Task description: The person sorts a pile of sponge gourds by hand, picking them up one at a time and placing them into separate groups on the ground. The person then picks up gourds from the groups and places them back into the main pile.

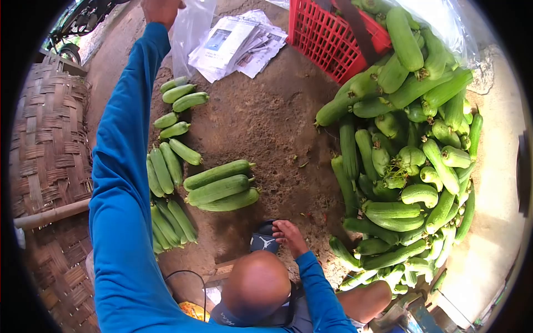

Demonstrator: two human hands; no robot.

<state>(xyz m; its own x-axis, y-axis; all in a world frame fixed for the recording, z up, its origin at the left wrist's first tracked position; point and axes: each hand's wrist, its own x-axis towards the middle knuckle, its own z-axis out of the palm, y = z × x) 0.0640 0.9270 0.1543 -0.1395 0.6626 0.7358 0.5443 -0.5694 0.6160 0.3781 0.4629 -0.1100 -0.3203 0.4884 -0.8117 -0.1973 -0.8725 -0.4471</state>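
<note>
My left arm reaches far forward, and my left hand (161, 11) is at the top edge beside a clear plastic bag (191, 33). Its fingers are mostly cut off by the frame. My right hand (290, 237) hovers by my knee, over a dark sandal (263, 237) with a white logo; its fingers are loosely bent and hold nothing. In front of me, several long green gourds (219, 190) lie side by side on the dirt floor. Smaller gourds (161, 169) lie in rows along my left arm.
A large heap of green gourds (411, 166) covers the right side, spilling from a red plastic crate (327, 41). Stacked newspaper sheets (230, 47) lie ahead. Woven bamboo matting (50, 144) stands on the left, with a bamboo pole (53, 213) across it.
</note>
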